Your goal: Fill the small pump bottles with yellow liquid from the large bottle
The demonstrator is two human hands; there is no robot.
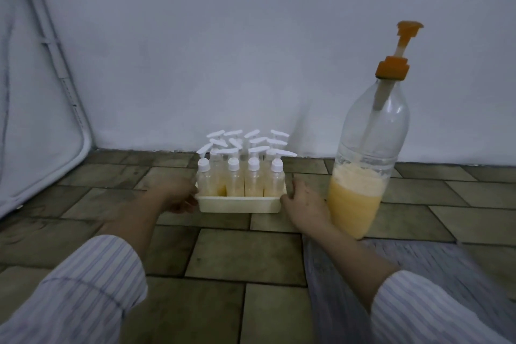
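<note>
- Presently, left hand (pixel 178 195) grips the left end of the shallow cream plastic tray (pixel 240 205), fingers curled round its rim; the tray sits on the tiled floor (pixel 217 254).
- Small clear pump bottles with white heads (pixel 241 173) stand packed in the tray, each partly yellow.
- Right hand (pixel 303 202) grips the tray's right end.
- Large clear bottle with orange pump (pixel 368 148), about a third full of yellow liquid, stands just right of that hand.
- Judgement: positioning step; next, lift one small bottle out and uncap it.
</note>
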